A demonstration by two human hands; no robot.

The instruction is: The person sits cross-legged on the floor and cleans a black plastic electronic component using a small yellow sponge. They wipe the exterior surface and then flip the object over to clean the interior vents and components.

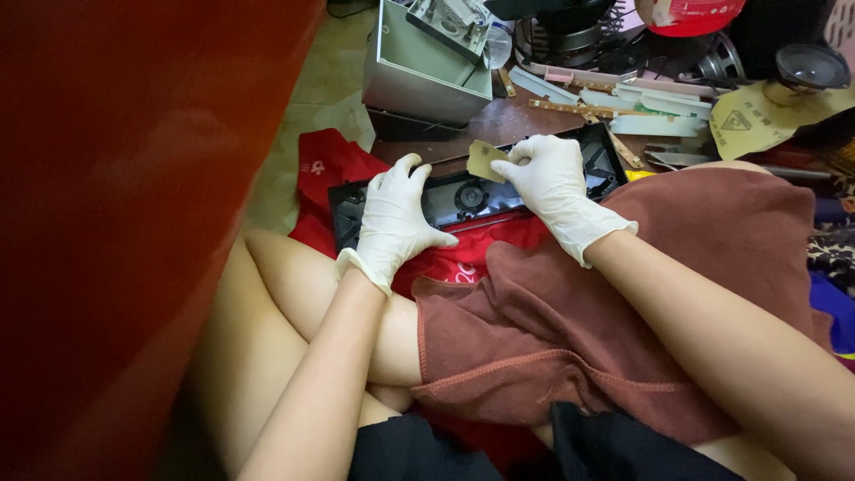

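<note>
A long black plastic panel (463, 198) with a round opening lies across a red cloth (325, 169) on my lap. My left hand (396, 218), in a white glove, presses down on the panel's left part with fingers spread. Over the panel's right part, my gloved right hand (552, 183) pinches a small tan piece of sandpaper (485, 160) against the panel's top edge. A brown towel (570, 330) covers my right leg.
A grey metal box (419, 76) stands on the floor behind the panel. Wooden and white strips (623, 102), a larger sandpaper sheet (757, 120), a speaker cone (810, 64) and a dark fan-like part lie at the back right. A big red blurred surface (125, 196) fills the left.
</note>
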